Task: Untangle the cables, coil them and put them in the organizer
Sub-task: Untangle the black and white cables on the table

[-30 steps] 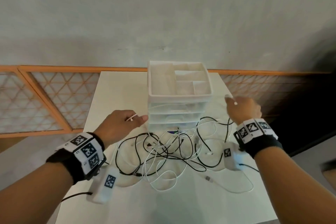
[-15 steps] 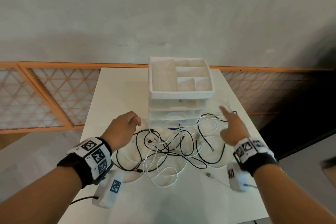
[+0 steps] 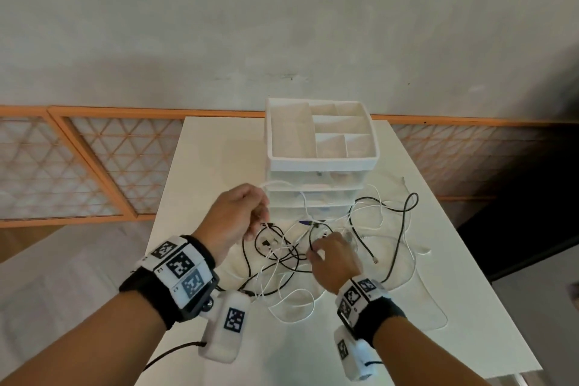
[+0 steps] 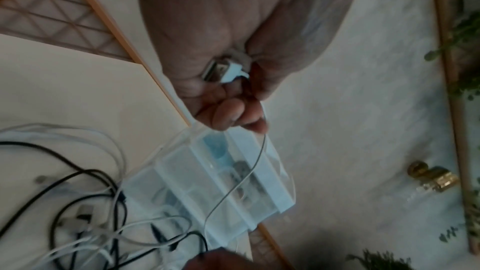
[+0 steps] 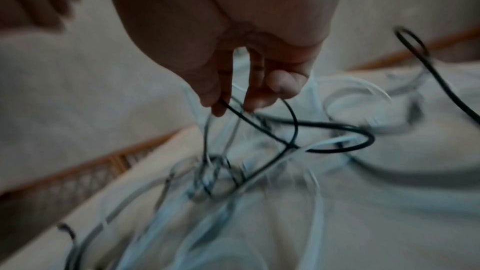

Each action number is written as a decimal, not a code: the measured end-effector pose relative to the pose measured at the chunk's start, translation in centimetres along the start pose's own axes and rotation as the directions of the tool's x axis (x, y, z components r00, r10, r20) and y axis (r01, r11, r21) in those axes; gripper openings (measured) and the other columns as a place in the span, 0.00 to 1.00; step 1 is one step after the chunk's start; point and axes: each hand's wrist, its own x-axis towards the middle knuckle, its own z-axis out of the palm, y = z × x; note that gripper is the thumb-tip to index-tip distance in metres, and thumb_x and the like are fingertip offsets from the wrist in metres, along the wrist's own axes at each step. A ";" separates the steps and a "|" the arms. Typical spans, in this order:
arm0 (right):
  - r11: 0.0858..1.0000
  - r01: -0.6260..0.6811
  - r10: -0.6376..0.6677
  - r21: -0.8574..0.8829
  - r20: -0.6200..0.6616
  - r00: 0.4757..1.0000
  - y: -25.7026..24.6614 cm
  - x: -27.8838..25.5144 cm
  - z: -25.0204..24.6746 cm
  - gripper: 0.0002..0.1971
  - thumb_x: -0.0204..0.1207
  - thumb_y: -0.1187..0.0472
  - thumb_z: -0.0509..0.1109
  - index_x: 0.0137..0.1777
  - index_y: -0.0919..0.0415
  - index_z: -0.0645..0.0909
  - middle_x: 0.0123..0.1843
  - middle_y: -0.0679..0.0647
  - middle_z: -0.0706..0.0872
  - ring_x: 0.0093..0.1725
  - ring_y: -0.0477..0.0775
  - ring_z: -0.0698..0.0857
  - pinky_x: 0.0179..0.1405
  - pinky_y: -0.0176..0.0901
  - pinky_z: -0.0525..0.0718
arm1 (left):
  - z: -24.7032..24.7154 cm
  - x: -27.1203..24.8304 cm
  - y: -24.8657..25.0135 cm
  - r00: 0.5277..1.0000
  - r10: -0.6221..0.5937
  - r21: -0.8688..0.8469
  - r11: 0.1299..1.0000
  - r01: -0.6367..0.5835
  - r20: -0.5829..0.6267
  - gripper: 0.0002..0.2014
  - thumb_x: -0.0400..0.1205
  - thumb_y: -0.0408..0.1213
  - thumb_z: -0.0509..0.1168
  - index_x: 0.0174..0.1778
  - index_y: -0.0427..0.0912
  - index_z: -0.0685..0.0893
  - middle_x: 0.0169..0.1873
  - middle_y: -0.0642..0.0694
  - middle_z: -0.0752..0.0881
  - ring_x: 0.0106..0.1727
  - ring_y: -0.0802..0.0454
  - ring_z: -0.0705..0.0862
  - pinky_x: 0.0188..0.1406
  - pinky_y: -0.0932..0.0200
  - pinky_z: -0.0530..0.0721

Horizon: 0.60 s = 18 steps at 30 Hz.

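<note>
Freeing the white cable (image 4: 241, 180) from the tangle (image 3: 316, 247) on the tabletop (image 3: 219, 160) before the organizer (image 3: 322, 163) needs slack. The left hand (image 3: 233, 216) grips its plug (image 4: 223, 70); the right hand (image 3: 333, 262) pinches a black cable (image 5: 259, 125) and should lift that loop clear, not tug.

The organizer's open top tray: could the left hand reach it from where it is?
Probably yes. The left hand sits just beside the organizer, nothing between them, but it grips a white cable running into the tangle.
</note>
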 end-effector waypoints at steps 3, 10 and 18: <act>0.966 0.252 -0.241 0.057 -0.151 0.959 -2.4 -0.3 -5.3 0.10 0.84 0.49 0.65 0.49 0.49 0.88 0.47 0.45 0.90 0.43 0.49 0.85 0.49 0.47 0.86 | -0.2 -0.1 1.5 0.995 0.069 -0.075 0.994 -0.075 -0.077 0.11 0.90 0.34 0.55 0.43 0.40 0.78 0.49 0.44 0.91 0.24 0.53 0.76 0.21 0.60 0.68; 0.703 0.574 -0.343 0.419 -0.507 0.791 -8.1 -2.6 -16.2 0.09 0.83 0.64 0.64 0.42 0.58 0.83 0.29 0.53 0.87 0.24 0.51 0.83 0.27 0.38 0.80 | 4.4 -0.5 3.1 0.976 0.199 -0.059 0.979 -0.194 0.093 0.12 0.92 0.41 0.50 0.47 0.40 0.73 0.32 0.43 0.82 0.20 0.50 0.74 0.17 0.61 0.63; 0.719 0.529 -0.211 0.450 -0.584 0.784 -3.8 -1.5 -17.2 0.09 0.82 0.55 0.72 0.39 0.52 0.85 0.24 0.41 0.75 0.25 0.42 0.70 0.28 0.38 0.71 | 2.0 0.7 2.7 0.974 0.194 0.174 0.962 -0.212 0.117 0.13 0.91 0.39 0.53 0.44 0.40 0.77 0.41 0.47 0.79 0.29 0.55 0.78 0.17 0.63 0.71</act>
